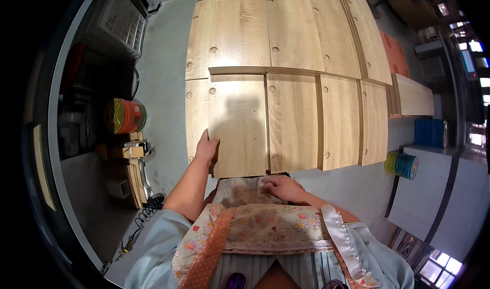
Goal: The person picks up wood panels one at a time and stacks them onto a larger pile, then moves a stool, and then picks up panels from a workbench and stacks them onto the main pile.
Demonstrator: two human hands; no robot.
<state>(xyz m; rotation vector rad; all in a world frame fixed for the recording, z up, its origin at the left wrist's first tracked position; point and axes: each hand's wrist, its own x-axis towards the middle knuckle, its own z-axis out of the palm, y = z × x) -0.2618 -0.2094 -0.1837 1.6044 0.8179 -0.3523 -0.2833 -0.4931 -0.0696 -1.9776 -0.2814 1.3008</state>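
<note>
Pale wood-grain panels [237, 120] lie in stacks before me, with round drilled holes along their edges. My left hand [205, 150] is at the near left panel's left edge, its fingers closed around that edge near the front corner. Close to my waist, just this side of the stacks' front edge, is my right hand [284, 188]. Its fingers are curled in, and whatever they may hold is hidden. Behind the right hand hangs my flowered apron [275, 227]. My shadow falls across the near left panel.
More panel stacks [245, 23] continue beyond the near row. On the left stand a white plastic crate [120, 26], an orange and green bucket [130, 116] and wood offcuts [133, 174]. To the right are a teal and yellow can [403, 165], a blue box [429, 132] and further boards [414, 95].
</note>
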